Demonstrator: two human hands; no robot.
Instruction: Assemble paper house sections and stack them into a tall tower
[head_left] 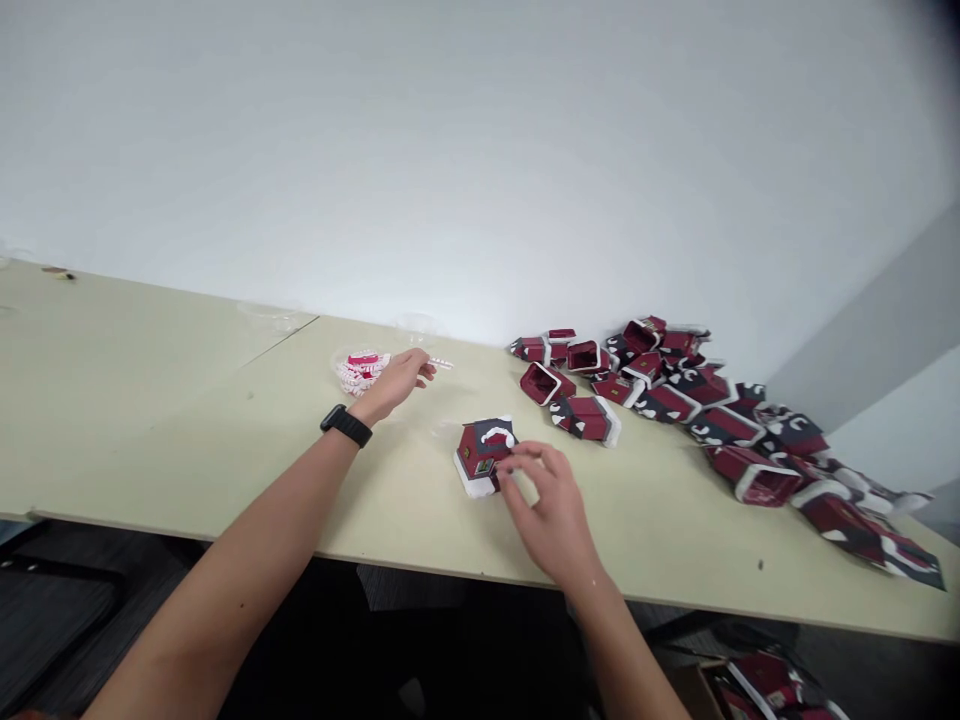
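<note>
Apparently pinching a red-and-white striped stick [442, 363] in the left hand [396, 385], beyond and left of the dark-red model house [474, 452].
Pointing the stick's long axis roughly rightward across the table [247, 430]; reaching the house's right side with the nearer right hand [553, 512], fingers curled, grip impossible to tell; showing more striped pieces [358, 376] beside the left wrist in a clear plastic holder [337, 358], other model houses [586, 418] heaped rightward, and more [766, 678] inside a cardboard box [699, 692] below.

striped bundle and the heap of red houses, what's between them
In the head view: the left hand with a striped stick, then bare tabletop; one small house stands nearer, by the right hand.
</note>
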